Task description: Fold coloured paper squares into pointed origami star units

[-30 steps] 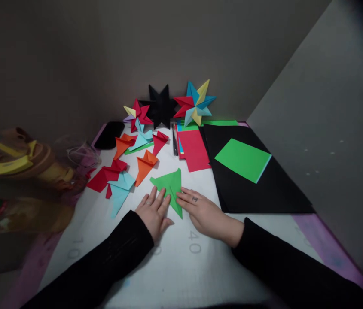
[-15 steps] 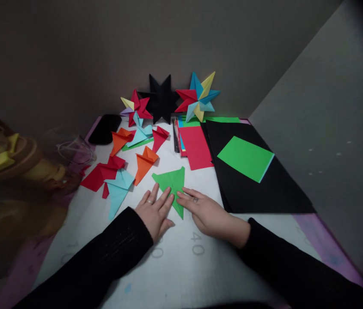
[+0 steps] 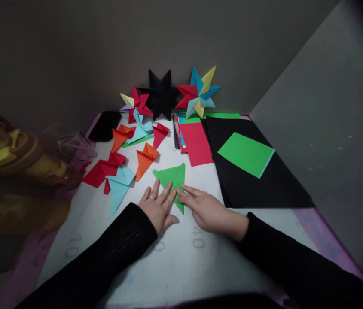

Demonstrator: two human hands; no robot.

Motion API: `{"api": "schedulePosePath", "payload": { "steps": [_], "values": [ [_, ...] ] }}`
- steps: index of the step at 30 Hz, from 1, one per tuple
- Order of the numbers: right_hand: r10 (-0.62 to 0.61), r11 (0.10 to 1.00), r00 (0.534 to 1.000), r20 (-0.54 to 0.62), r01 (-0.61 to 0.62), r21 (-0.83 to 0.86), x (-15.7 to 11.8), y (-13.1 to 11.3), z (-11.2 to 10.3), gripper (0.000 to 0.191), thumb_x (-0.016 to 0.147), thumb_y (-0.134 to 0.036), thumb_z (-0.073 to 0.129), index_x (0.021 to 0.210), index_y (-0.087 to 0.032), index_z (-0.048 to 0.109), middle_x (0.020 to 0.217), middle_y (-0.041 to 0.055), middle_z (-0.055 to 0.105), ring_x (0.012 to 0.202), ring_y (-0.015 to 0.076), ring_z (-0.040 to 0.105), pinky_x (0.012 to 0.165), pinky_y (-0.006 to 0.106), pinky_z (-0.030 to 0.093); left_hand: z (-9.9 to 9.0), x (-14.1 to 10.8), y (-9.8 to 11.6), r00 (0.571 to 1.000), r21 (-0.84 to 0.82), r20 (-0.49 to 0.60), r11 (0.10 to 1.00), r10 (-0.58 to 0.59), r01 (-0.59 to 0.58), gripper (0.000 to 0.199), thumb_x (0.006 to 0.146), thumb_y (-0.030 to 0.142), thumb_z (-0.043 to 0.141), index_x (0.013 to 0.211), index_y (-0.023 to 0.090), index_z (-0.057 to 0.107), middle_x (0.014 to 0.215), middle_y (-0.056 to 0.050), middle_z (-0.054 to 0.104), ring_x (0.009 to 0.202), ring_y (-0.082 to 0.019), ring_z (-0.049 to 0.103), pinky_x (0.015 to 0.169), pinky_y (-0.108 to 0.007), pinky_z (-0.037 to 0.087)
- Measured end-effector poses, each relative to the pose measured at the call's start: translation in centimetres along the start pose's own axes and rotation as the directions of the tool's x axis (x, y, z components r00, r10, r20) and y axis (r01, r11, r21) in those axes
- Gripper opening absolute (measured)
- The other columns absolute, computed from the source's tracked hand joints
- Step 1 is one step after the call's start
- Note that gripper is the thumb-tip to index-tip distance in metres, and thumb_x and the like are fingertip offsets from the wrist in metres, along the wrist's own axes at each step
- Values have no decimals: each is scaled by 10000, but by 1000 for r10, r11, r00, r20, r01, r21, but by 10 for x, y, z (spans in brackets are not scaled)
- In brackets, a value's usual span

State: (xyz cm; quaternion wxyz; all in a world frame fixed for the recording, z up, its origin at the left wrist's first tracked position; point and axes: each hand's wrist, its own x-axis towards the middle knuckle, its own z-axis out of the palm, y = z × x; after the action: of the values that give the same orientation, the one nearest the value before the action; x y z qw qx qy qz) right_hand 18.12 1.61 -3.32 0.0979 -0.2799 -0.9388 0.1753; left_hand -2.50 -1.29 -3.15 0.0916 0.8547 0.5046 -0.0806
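A folded green paper piece (image 3: 172, 175), pointed at its lower end, lies flat on the white table mat (image 3: 181, 266). On its left side rests my left hand (image 3: 158, 208), fingers spread and flat, with a ring on one finger. My right hand (image 3: 207, 210) reaches in from the other side, its outstretched fingertips pressing the lower middle of the same piece. The fingertips of both hands nearly meet and hide part of the folds. Left of my hands are a folded light blue piece (image 3: 120, 189), a folded red piece (image 3: 99, 172) and a folded orange piece (image 3: 145, 159).
Black sheets (image 3: 265, 193) at the right carry a green sheet (image 3: 247, 154). Behind are a red sheet (image 3: 196, 143), a black star (image 3: 160, 96), a multicoloured star (image 3: 200, 94), a smaller star (image 3: 136, 103) and a phone (image 3: 105, 125). Brown and yellow objects (image 3: 23, 154) blur at left.
My right fingertips have slid slightly left, closer to my left fingers, on the green piece. The whole view has shifted a little; the other papers stay in place.
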Motion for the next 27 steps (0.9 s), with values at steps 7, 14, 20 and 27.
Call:
{"api": "schedulePosePath", "payload": {
  "steps": [7,14,20,27],
  "values": [
    [-49,998,999,-11,48,-32,2,-1,0,514,737,-58,468,1249,-95,497,1342,176,442,1346,247,209,1034,449,339,-1,1,0,1000,-12,1,1000,-6,6,789,780,593,458,1422,215,198,1494,-77,179,1345,-406,26,1018,-564,223],
    [-79,995,996,-40,76,-64,1,1,5,462,746,-72,491,1203,-101,546,1340,202,437,1337,287,220,1020,485,344,-8,3,-2,1000,-43,18,999,8,-7,780,766,610,470,1416,272,203,1494,-66,183,1336,-427,63,1007,-572,232],
    [-90,996,995,-53,88,-28,-1,2,1,510,719,-17,482,1217,-121,523,1427,177,312,1354,268,171,1033,482,332,-12,5,-2,1000,-45,22,999,-5,6,763,765,619,462,1409,278,234,1486,-69,217,1335,-426,84,1002,-581,228],
    [-83,997,996,-27,82,-8,-11,1,2,519,710,-28,490,1214,-148,530,1396,138,384,1364,267,120,1029,504,323,-14,4,0,1000,-49,27,999,-6,7,735,774,613,456,1393,251,295,1490,-73,191,1334,-425,87,1004,-586,227]
  ]
}}
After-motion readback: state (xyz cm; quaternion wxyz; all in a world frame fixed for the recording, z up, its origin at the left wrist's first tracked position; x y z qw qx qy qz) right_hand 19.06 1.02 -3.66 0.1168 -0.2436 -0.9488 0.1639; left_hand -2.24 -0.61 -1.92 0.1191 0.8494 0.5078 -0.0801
